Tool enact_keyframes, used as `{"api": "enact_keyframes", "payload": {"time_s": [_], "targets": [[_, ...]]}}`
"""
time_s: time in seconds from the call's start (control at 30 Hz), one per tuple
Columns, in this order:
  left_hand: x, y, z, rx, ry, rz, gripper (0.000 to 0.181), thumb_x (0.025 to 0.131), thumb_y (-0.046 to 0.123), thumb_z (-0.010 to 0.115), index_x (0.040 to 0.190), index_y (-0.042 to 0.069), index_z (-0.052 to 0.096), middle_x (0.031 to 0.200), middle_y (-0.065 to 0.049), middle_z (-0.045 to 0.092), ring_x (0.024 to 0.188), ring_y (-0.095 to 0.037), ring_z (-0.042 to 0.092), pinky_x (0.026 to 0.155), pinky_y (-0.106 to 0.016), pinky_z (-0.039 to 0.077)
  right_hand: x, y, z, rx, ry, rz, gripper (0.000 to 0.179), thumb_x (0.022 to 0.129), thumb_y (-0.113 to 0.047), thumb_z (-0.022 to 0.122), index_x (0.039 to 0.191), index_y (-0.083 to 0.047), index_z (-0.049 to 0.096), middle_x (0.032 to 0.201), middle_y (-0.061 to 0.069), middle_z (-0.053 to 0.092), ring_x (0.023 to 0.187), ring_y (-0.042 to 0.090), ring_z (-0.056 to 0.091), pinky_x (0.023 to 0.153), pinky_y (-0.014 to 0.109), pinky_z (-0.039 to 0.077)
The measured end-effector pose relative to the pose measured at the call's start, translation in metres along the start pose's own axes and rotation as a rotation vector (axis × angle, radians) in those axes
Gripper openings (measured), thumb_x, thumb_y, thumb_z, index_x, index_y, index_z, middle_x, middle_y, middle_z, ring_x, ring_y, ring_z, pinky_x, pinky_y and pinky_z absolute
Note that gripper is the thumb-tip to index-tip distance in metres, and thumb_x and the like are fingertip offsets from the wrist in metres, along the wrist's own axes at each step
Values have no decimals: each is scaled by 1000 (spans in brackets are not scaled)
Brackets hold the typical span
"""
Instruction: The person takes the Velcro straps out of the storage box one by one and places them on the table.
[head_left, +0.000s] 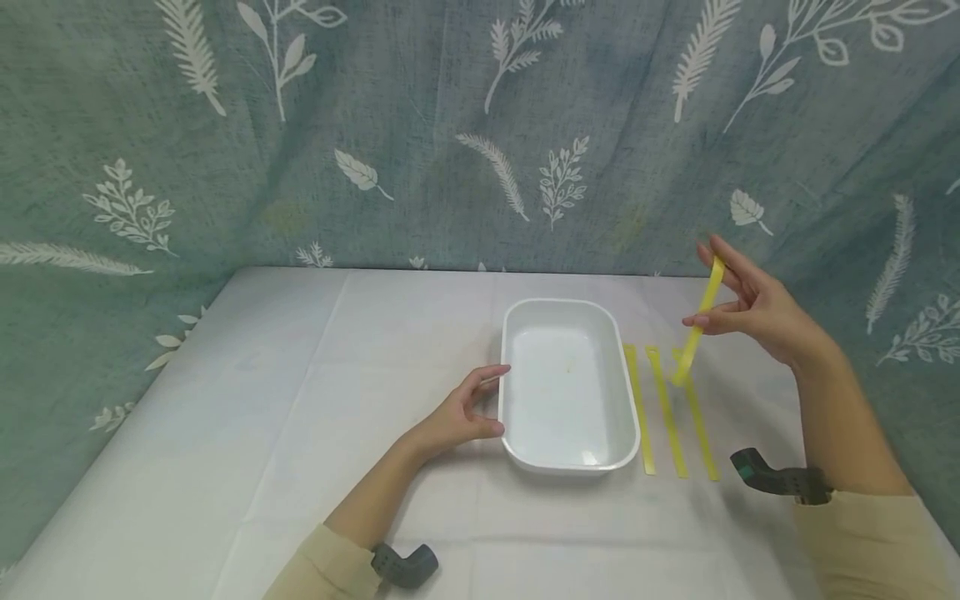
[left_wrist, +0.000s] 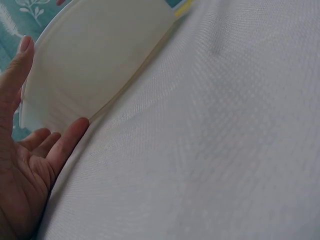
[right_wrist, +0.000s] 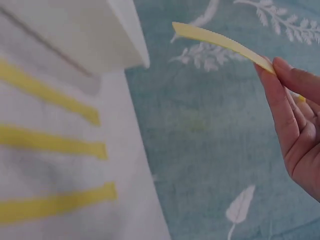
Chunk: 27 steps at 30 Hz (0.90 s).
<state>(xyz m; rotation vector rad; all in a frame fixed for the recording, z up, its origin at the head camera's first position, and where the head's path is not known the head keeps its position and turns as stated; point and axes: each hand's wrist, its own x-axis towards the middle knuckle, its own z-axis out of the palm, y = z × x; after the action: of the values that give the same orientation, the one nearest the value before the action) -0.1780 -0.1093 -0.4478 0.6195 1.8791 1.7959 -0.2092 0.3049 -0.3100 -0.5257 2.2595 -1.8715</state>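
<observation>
A white rectangular tray (head_left: pixel 570 392) stands on the table, its inside bare but for a tiny yellowish speck. My left hand (head_left: pixel 467 417) touches the tray's left side with fingers spread; in the left wrist view the thumb (left_wrist: pixel 22 60) lies by the rim and another finger reaches low on the wall. Above the table, right of the tray, my right hand (head_left: pixel 757 308) pinches a thin yellow strap (head_left: pixel 701 329) that looks like a cable tie. Its free end curves away in the right wrist view. Three similar straps (head_left: pixel 667 412) lie side by side beneath it.
A white cloth (head_left: pixel 360 333) covers the table. Behind it hangs a blue-green curtain (head_left: pixel 420 217) with white leaf prints. Each wrist bears a dark camera mount (head_left: pixel 780 479). The leftmost strap lies close to the tray's right wall.
</observation>
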Motion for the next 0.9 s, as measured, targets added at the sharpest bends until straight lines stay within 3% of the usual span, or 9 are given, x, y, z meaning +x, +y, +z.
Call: {"api": "enact_keyframes", "payload": {"time_s": [0.23,0.43,0.63,0.9], "targets": [[0,-1,0,2,-9,0,80,81,9,73,145,26,29,156,-12,16,140,-38,25,91,-40,52,-18,13,-14,-122,22,78,95,86,12,58,153,-26,2,159,-1,8,85,14,71,74,23,57],[-2,2,-2,19,1,-6,80,81,8,73,145,25,29,156,-15,15,140,-39,25,92,-40,52,-33,23,-19,-220,8,189,97,86,3,64,151,-35,3,159,-4,11,89,14,70,76,24,57],[-2,2,0,10,1,-8,80,81,4,72,145,25,29,156,-14,14,140,-38,24,92,-41,52,-50,40,-27,-192,-110,143,97,86,8,60,152,-30,1,159,-9,10,90,23,70,76,28,57],[-1,1,1,6,-2,-12,80,81,9,74,145,26,28,157,-11,12,142,-37,20,92,-40,52,-66,62,-29,-192,-200,140,95,85,6,62,153,-22,2,153,-22,20,87,30,69,79,21,55]]}}
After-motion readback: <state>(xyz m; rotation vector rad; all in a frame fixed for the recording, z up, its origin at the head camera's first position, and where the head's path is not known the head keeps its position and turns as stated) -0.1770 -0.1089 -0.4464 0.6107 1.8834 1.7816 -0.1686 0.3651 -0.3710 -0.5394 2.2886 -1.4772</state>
